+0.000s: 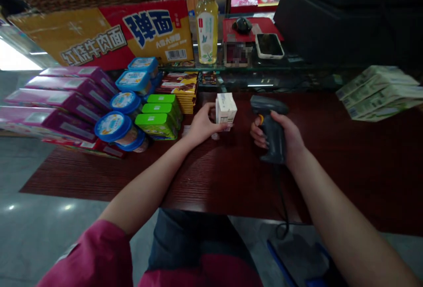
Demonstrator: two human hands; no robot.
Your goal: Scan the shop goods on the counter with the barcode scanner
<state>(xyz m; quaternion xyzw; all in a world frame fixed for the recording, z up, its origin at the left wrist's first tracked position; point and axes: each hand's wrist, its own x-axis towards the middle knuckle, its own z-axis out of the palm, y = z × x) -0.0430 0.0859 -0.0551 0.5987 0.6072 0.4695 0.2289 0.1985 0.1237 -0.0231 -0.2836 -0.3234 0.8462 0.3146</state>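
While the L hand (203, 124) pinches the small white carton (226, 107) at the wood-grain counter (198, 181), R of the green packs (160, 117), and the R hand (293, 137) is wrapped round the pistol-grip barcode scanner (275, 139), a gap btwn the two, thumb + fingertips are best off any printed code. Prob. worth squaring the carton to the scanner nose w/ steady wrists, light trigger finger, and cord (281, 190) slack at the counter edge; can't tell if carton touches counter.
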